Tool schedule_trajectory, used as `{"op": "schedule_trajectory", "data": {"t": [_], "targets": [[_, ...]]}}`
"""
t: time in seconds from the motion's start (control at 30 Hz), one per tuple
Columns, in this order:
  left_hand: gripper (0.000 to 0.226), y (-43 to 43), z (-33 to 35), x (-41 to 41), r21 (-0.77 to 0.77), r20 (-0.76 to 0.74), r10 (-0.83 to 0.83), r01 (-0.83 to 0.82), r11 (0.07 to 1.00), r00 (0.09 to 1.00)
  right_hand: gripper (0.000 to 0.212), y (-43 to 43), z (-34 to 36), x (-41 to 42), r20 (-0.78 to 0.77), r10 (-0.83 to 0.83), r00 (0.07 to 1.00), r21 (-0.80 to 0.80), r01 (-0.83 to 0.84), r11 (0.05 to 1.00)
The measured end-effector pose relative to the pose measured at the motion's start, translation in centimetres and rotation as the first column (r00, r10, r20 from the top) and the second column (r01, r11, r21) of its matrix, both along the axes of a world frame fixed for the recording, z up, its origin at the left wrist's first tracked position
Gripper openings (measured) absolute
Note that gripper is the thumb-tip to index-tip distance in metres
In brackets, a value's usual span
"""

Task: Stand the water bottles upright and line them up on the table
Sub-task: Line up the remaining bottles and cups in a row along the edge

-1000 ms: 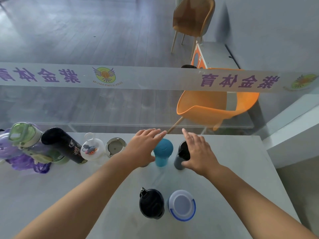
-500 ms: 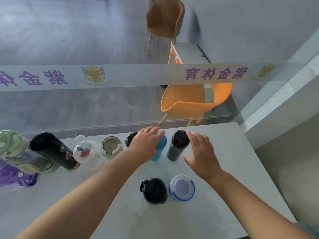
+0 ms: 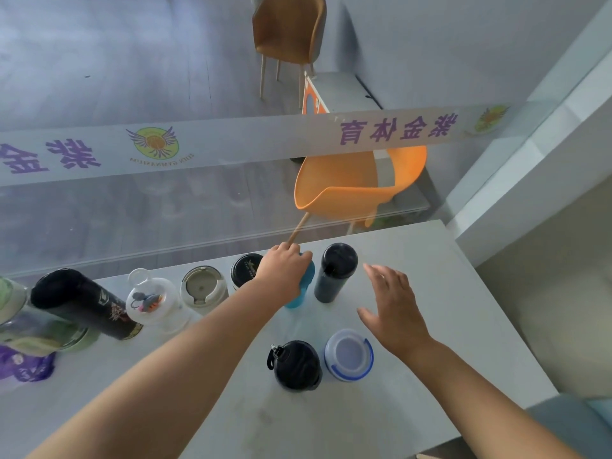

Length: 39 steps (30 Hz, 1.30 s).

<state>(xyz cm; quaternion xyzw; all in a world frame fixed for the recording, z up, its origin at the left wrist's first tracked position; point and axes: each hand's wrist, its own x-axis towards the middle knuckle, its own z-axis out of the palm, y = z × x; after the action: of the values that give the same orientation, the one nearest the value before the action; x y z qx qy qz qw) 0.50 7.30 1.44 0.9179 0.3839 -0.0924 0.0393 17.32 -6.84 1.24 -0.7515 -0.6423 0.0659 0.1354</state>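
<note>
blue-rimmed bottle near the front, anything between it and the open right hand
Nothing visible. The right hand hovers open just above and behind the blue-rimmed bottle, with only bare table between them; the black bottle stands beside it on the left.

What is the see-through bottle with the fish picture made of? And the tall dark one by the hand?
The see-through bottle looks like clear, glossy plastic, since the table shows through it; it could be glass. The tall dark bottle has a dull matte coat, likely painted metal, though plastic is possible.
</note>
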Motion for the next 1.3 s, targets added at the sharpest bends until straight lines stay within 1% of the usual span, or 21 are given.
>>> {"op": "schedule_trajectory", "data": {"t": [0.1, 0.23, 0.33, 0.4, 0.47, 0.53, 0.6, 0.67, 0.73, 0.83, 0.9, 0.97, 1.1, 1.3], "targets": [[0.060, 0.0, -0.1, -0.1, -0.009, 0.008, 0.007, -0.007, 1.000, 1.000, 0.070, 0.0, -0.1, -0.2, -0.022, 0.010, 1.000, -0.006, -0.010, 1.000], [0.083, -0.5, 0.2, -0.7, -0.003, 0.037, -0.011, 0.011, 1.000, 0.999, 0.063, -0.4, 0.1, -0.6, -0.086, 0.034, 0.996, -0.011, -0.036, 0.999], [0.088, -2.3, 1.3, -1.8, 0.001, 0.174, -0.031, 0.031, 1.000, 0.984, 0.054, -1.6, 0.3, -0.8, -0.178, 0.048, 0.983, -0.046, -0.057, 0.997], [0.088, -4.3, 2.1, -3.0, -0.086, 0.301, -0.006, 0.034, 0.996, 0.954, 0.051, -2.8, 0.3, -0.9, -0.225, 0.064, 0.972, -0.095, -0.087, 0.992], [0.089, -6.6, 2.6, -4.3, -0.217, 0.373, 0.039, 0.047, 0.975, 0.927, 0.053, -4.0, 0.3, -1.1, -0.259, 0.076, 0.963, -0.137, -0.114, 0.984], [0.089, -8.8, 2.6, -5.5, -0.309, 0.359, 0.042, 0.077, 0.948, 0.932, 0.058, -5.0, 0.2, -1.4, -0.298, 0.078, 0.951, -0.170, -0.133, 0.976], [0.090, -10.5, 2.1, -6.4, -0.348, 0.304, 0.006, 0.105, 0.932, 0.953, 0.067, -5.6, 0.0, -2.0, -0.316, 0.094, 0.944, -0.204, -0.164, 0.965], [0.094, -11.8, 1.5, -6.9, -0.347, 0.249, -0.034, 0.122, 0.930, 0.968, 0.081, -6.1, -0.3, -2.4, -0.302, 0.140, 0.943, -0.233, -0.215, 0.948], [0.093, -12.7, 0.8, -7.1, -0.323, 0.221, -0.041, 0.113, 0.940, 0.974, 0.090, -6.4, -0.7, -2.5, -0.273, 0.191, 0.943, -0.235, -0.258, 0.937], [0.081, -13.1, 0.2, -6.9, -0.292, 0.240, 0.009, 0.063, 0.954, 0.971, 0.086, -6.1, -1.2, -2.3, -0.245, 0.230, 0.942, -0.190, -0.279, 0.941], [0.071, -13.2, 0.1, -6.5, -0.288, 0.257, 0.053, 0.024, 0.957, 0.965, 0.081, -5.6, -1.4, -1.7, -0.263, 0.228, 0.938, -0.169, -0.277, 0.946], [0.066, -13.2, 0.2, -5.7, -0.288, 0.267, 0.083, -0.003, 0.958, 0.960, 0.079, -5.2, -1.4, -0.7, -0.301, 0.206, 0.931, -0.155, -0.261, 0.953], [0.067, -12.8, 1.1, -2.5, -0.299, 0.290, 0.161, -0.070, 0.952, 0.943, 0.077, -4.2, -1.2, 3.4, -0.382, 0.126, 0.916, -0.140, -0.192, 0.971], [0.067, -11.9, 2.6, 6.4, -0.277, 0.335, 0.262, -0.172, 0.945, 0.905, 0.076, -2.7, -0.4, 11.8, -0.368, 0.073, 0.927, -0.089, -0.113, 0.990]]}}
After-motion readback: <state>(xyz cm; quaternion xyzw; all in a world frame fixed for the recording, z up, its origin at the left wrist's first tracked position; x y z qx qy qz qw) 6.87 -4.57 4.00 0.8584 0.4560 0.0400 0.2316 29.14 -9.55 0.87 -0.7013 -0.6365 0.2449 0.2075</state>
